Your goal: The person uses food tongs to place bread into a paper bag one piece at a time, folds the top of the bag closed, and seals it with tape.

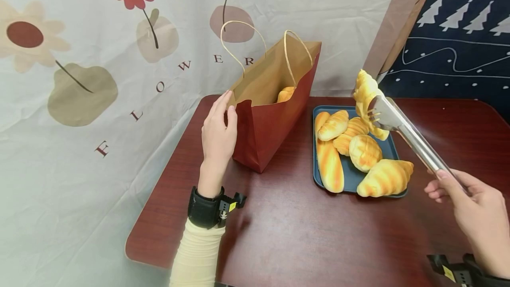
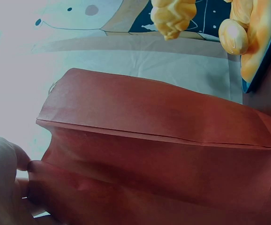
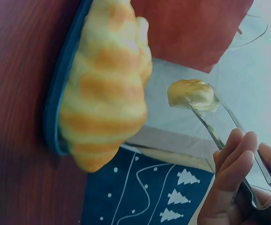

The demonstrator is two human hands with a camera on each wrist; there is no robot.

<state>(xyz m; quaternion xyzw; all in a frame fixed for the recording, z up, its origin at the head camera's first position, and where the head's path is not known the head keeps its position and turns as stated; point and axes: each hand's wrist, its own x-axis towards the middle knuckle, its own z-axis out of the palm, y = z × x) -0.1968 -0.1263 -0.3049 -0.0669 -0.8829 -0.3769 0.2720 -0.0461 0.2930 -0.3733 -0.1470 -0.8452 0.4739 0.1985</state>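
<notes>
My right hand grips metal tongs, thumb on one arm and fingers round the other. Between the tong tips is a yellow twisted bread, held above the far right of a blue tray. My left hand pinches the near rim of a red-brown paper bag; the left wrist view shows thumb and fingers on either side of the bag's edge. The bag stands upright with its mouth spread, and a bread roll shows inside.
Several breads lie on the tray, among them a long loaf, a round bun and a large croissant. Two rope handles rise from the bag. Behind the dark red table hangs a flower-print cloth.
</notes>
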